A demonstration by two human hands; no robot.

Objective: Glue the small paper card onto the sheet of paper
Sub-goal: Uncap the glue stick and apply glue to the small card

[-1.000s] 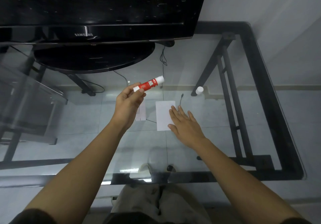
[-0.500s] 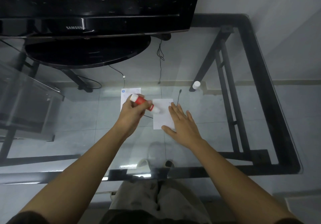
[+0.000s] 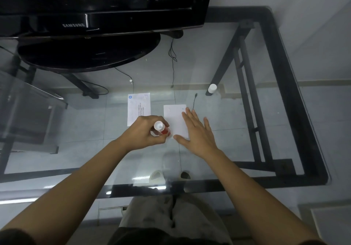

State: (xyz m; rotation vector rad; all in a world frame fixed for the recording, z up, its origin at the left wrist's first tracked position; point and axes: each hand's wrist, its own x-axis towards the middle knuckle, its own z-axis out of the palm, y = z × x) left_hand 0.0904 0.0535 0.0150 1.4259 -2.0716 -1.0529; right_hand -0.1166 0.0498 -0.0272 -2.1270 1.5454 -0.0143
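Glass table (image 3: 237,149), black television (image 3: 106,3), tiled floor (image 3: 85,127)

A home room: television (image 3: 106,3) on glass table (image 3: 247,111), tiled floor (image 3: 76,123).

The scene is dim, with a cool grey-blue cast. The glass top of my bench (image 3: 237,140) reflects a bright patch of light at its near edge, plus faint streaks along the near frame. The glossy black television (image 3: 106,3) shows small specular highlights and otherwise reads almost solid black. My forearms are evenly lit and cast no hard shadows on the glass. Wide-angle distortion bows the bench frame and stretches my arms toward the lower corners. Focus is acceptable at the centre; fine print on the printed sheet (image 3: 139,107) is unreadable.
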